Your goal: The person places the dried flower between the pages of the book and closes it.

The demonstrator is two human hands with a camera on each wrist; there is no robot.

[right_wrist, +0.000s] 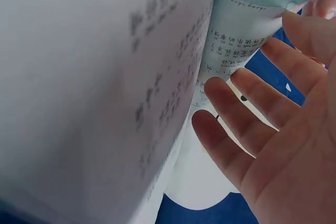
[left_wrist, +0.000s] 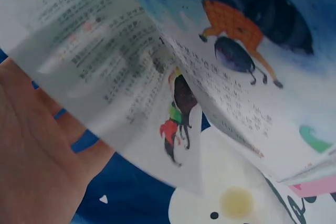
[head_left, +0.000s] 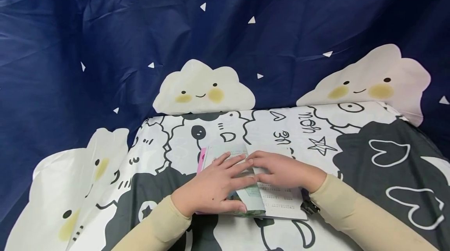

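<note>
An open picture book (head_left: 281, 206) with printed text lies on the patterned cloth in front of the person. One of its leaves (head_left: 256, 200) stands lifted and bowed near the middle. The left hand (head_left: 218, 188) spreads its fingers over the left side, fingertips against this leaf. From the other side the right hand (head_left: 281, 170) reaches in, its relaxed fingers at the leaf's edge. In the left wrist view, a page with beetle drawings (left_wrist: 126, 72) partly hides the left hand's fingers. The right wrist view shows the right thumb (right_wrist: 302, 30) at the page edge, other fingers apart.
A black-and-white cartoon cloth (head_left: 228, 231) covers the surface under the book. Behind hangs a dark blue curtain (head_left: 225, 32) with white triangles and smiling clouds (head_left: 204, 83). A small black device (head_left: 310, 205) sits at the right wrist. Pale sleeves cover both forearms.
</note>
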